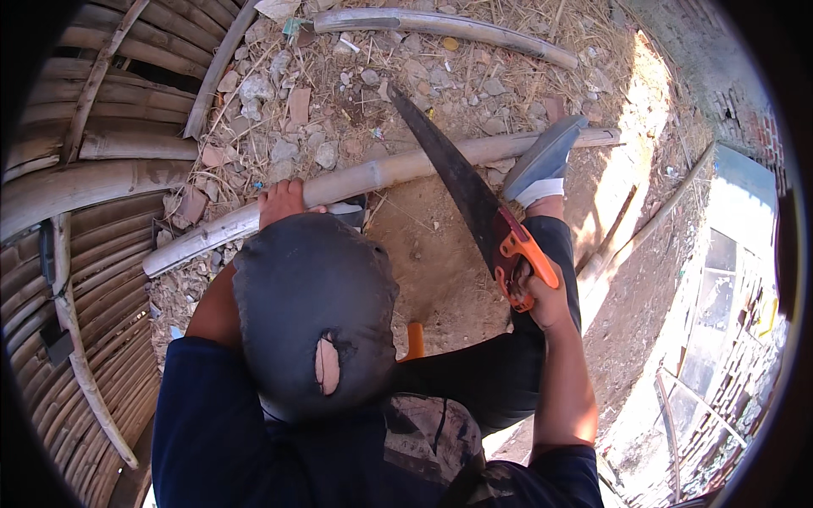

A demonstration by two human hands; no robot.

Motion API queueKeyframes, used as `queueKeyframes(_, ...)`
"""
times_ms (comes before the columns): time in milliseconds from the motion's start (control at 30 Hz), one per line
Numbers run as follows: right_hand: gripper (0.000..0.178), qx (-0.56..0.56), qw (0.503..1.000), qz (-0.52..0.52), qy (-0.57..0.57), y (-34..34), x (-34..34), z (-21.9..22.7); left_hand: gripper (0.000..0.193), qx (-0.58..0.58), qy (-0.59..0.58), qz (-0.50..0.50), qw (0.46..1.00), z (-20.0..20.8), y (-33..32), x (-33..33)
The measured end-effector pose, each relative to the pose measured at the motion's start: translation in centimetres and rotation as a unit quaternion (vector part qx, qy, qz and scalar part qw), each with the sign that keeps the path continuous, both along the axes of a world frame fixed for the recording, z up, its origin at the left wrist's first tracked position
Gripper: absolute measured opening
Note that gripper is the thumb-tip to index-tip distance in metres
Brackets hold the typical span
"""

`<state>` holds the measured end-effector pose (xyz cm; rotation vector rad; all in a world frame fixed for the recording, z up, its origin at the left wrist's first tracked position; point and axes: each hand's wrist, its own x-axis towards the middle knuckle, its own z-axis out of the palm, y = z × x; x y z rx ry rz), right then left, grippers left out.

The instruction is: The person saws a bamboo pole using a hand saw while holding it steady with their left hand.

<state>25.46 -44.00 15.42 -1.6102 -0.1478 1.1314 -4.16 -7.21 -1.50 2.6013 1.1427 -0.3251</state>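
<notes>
A long bamboo pole [381,173] lies slantwise across the ground in front of me. My left hand [283,201] is closed over it towards its left end, and part of that arm is hidden behind a dark rounded cover [313,296] with a torn hole. In my right hand [542,296] is the orange handle of a handsaw [461,182]. Its dark blade points up and left and crosses above the pole; whether the teeth touch it I cannot tell. A grey shoe [546,157] on my right leg rests at the pole's right part.
Another bamboo length [449,25] lies farther off among rubble and straw. On the left stand bamboo slat panels [102,279]. A thin pole [660,216] runs along the right, near a brick wall [766,127]. Something orange [415,340] shows by my leg.
</notes>
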Motion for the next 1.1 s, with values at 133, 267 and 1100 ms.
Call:
queueKeyframes(133, 0.019, -0.087, 0.990, 0.096, -0.060, 3.2, -0.7, 0.7, 0.090, -0.018, 0.030, 0.002, 0.999, 1.7, 0.0, -0.1)
queueKeyframes(267, 0.037, -0.085, 0.991, 0.073, -0.079, -1.1, -0.9, 5.3, 0.088, 0.009, 0.040, 0.011, 0.999, 1.6, 0.8, 0.3)
queueKeyframes(1100, 0.021, -0.094, 0.989, 0.089, -0.071, 1.1, -3.0, 3.1, 0.083, 0.011, 0.056, 0.007, 0.998, 0.5, 0.4, -1.2)
